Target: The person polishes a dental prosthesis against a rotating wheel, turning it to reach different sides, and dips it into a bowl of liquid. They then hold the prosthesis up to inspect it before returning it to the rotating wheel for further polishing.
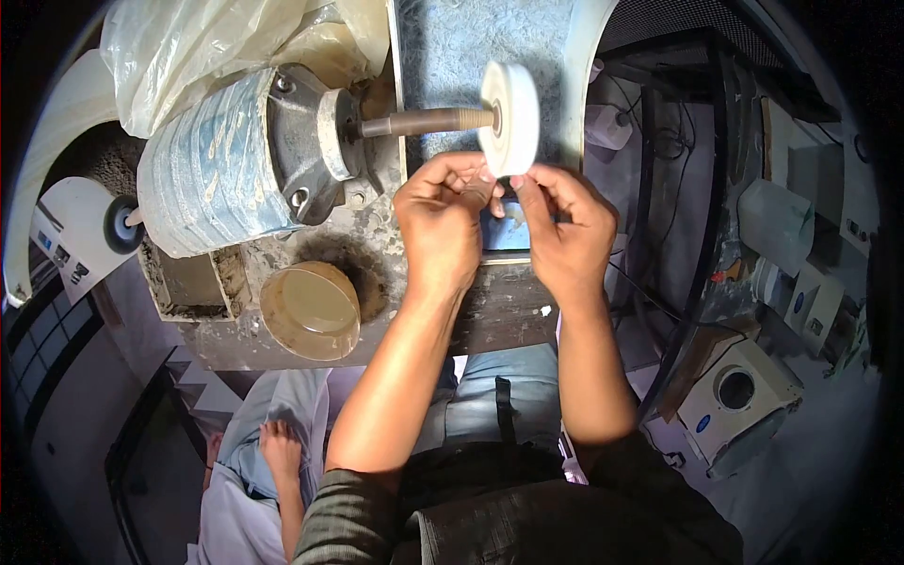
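A white polishing wheel (520, 118) sits on the threaded shaft (428, 121) of a blue, splattered motor (221, 155). Just below the wheel, my left hand (441, 221) and my right hand (571, 226) meet with fingertips pinched together at its lower edge. Something small and dark (503, 186) shows between the fingertips; its kind is too hidden to make out. Both hands are closed around it. The wheel's surface looks smooth and its edge slightly blurred.
A round bowl of murky liquid (311, 309) and a muddy square container (193, 281) stand on the stained bench (273, 356). Plastic sheeting (217, 56) lies behind the motor. Another person's hand (281, 452) rests at lower left. A boxy machine (739, 391) stands at right.
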Demonstrator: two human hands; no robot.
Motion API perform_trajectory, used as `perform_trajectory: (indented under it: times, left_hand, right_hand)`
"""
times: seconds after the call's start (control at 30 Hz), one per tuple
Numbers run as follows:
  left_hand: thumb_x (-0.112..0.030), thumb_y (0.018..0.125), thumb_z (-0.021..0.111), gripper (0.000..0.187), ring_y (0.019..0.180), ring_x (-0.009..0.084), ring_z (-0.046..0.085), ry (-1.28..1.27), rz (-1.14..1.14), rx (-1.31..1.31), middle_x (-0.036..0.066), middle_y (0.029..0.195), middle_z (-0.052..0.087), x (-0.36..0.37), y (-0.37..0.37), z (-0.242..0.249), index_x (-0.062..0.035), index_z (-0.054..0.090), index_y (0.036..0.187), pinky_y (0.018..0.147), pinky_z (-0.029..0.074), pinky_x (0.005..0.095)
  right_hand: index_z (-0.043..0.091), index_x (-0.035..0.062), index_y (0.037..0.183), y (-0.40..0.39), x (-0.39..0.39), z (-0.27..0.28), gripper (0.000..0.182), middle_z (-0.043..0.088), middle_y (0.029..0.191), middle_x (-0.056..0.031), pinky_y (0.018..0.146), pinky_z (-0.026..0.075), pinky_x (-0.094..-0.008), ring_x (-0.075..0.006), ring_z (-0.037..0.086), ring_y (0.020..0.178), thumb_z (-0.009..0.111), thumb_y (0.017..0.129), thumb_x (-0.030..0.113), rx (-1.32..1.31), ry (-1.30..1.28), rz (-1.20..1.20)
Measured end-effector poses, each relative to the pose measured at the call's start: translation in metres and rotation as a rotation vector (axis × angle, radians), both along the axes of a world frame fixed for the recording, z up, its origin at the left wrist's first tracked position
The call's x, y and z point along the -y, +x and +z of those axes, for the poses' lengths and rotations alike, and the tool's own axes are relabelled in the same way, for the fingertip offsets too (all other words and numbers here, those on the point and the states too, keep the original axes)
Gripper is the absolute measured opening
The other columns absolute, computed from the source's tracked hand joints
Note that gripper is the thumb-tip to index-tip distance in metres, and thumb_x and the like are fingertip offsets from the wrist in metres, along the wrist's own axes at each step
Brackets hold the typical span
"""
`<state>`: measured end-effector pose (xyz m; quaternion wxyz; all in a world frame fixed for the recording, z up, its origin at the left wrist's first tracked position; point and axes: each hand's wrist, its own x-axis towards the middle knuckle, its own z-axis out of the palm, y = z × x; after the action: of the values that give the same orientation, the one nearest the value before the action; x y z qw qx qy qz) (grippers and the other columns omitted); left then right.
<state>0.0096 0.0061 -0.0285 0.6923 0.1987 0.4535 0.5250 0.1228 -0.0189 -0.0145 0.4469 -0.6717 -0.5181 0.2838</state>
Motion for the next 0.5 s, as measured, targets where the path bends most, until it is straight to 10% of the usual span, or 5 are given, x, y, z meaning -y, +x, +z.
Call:
perform_trajectory:
  times: [0.5]
  left_hand:
    - [0.007,0.088,0.057,0.007,0.062,0.011,0.055,0.063,0.063,-0.057,0.009,0.075,0.063,0.005,-0.007,0.001,0.0049,0.062,0.093,0.058,0.045,0.0224]
  right_hand:
    - [0.065,-0.0018,0.085,-0.014,-0.003,0.005,0.003,0.062,0.072,-0.0053,0.049,0.041,-0.0236,-0.0073,0.053,0.055,0.066,0.082,-0.001,-0.061,0.019,0.008]
